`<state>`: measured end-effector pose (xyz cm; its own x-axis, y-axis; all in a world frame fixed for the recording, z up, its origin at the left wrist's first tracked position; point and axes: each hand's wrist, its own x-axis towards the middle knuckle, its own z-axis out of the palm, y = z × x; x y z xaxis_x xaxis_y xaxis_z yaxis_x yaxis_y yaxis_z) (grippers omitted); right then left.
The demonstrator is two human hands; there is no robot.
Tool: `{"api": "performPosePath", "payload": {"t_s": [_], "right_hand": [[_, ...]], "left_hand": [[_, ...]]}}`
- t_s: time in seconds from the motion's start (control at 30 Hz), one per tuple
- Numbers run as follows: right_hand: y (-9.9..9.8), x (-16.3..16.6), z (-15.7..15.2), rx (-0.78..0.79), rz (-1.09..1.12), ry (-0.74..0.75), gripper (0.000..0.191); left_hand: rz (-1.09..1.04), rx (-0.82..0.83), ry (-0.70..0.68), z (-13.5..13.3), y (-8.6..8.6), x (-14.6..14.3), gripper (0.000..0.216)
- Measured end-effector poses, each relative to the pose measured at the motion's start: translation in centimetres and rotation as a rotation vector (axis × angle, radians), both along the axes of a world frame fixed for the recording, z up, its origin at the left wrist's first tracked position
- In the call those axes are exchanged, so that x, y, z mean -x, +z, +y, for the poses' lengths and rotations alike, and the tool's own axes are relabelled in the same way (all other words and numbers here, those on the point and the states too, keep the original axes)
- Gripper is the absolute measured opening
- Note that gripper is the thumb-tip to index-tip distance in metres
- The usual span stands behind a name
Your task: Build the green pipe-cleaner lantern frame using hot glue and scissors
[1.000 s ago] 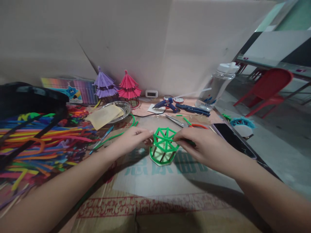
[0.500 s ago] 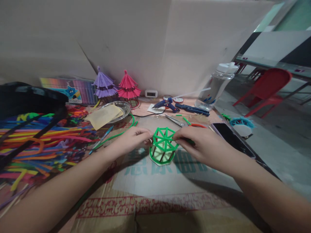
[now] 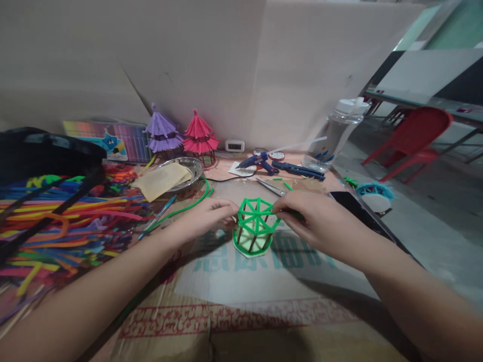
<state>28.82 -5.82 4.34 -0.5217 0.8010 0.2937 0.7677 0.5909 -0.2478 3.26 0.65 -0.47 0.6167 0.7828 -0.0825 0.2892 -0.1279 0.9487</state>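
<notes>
A small green pipe-cleaner cage (image 3: 255, 225) with brown stick posts stands on the cardboard sheet (image 3: 241, 291) in the middle. My left hand (image 3: 206, 216) rests against its left side, fingers curled towards the frame. My right hand (image 3: 315, 221) pinches the right edge of its green spoked top, and a short green piece shows between the fingers. Both forearms reach in from the bottom corners.
A heap of coloured pipe cleaners (image 3: 56, 221) fills the left. Behind stand a purple (image 3: 162, 131) and a pink (image 3: 199, 134) model, a metal dish (image 3: 184, 168), a blue glue gun (image 3: 258, 163), scissors (image 3: 271, 187), a water bottle (image 3: 337, 131) and a phone (image 3: 358, 208).
My right hand has shifted slightly up and left along the cage's top rim, now covering the scissors' red handle. The left hand and the cage have barely moved.
</notes>
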Motion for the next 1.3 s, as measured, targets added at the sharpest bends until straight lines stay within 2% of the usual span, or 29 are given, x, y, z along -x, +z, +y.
{"api": "performPosePath", "payload": {"t_s": [0.33, 0.63, 0.93, 1.3], "right_hand": [[0.34, 0.02, 0.07, -0.071, 0.061, 0.032, 0.016], [0.08, -0.17, 0.11, 0.032, 0.009, 0.034, 0.018], [0.01, -0.23, 0.34, 0.056, -0.016, 0.003, 0.019], [0.67, -0.27, -0.19, 0.143, -0.059, -0.048, 0.017]], "left_hand": [[0.032, -0.007, 0.003, 0.05, -0.06, 0.02, 0.04], [0.008, -0.01, -0.022, 0.14, -0.23, 0.08, 0.038], [0.031, -0.013, -0.008, 0.1, -0.03, -0.01, 0.039], [-0.002, -0.019, -0.029, 0.5, -0.88, 0.34, 0.037]]}}
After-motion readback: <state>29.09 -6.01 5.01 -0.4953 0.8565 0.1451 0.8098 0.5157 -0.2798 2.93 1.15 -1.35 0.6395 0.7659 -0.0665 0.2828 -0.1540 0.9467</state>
